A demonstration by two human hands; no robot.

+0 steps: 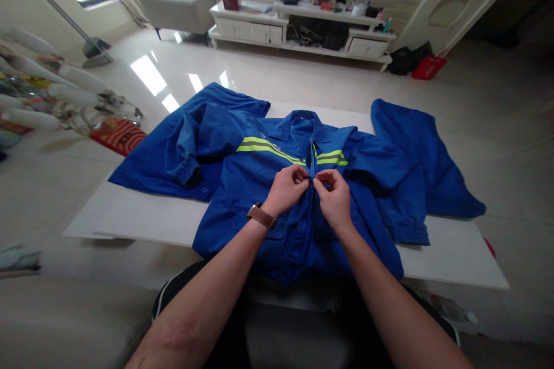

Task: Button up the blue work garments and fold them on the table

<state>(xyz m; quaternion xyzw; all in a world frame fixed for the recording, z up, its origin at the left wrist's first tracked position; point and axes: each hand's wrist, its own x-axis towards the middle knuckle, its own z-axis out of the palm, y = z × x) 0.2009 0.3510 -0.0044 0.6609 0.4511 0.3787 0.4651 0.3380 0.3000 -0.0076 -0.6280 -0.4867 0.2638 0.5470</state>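
Note:
A blue work jacket (pixel 255 184) with yellow-green and grey reflective bands lies spread out, collar away from me and sleeves out to both sides. My left hand (pixel 287 187), with a brown-strapped watch on the wrist, pinches the front edge just below the chest band. Right beside it, my right hand (pixel 333 193) pinches the opposite front edge, fingertips almost touching the left ones. Whatever fastener may lie between the fingers is hidden. Above the hands the front parts toward the collar. More blue cloth (pixel 402 132) lies under the right sleeve, and another blue piece (pixel 142 155) under the left.
The jacket rests on a white table (pixel 459 253). Beyond the tiled floor stand a white TV cabinet (pixel 246 29) with clutter on it and a pale stool (pixel 177 6). A rack (pixel 64 92) with a red bag (pixel 116 134) is at the left.

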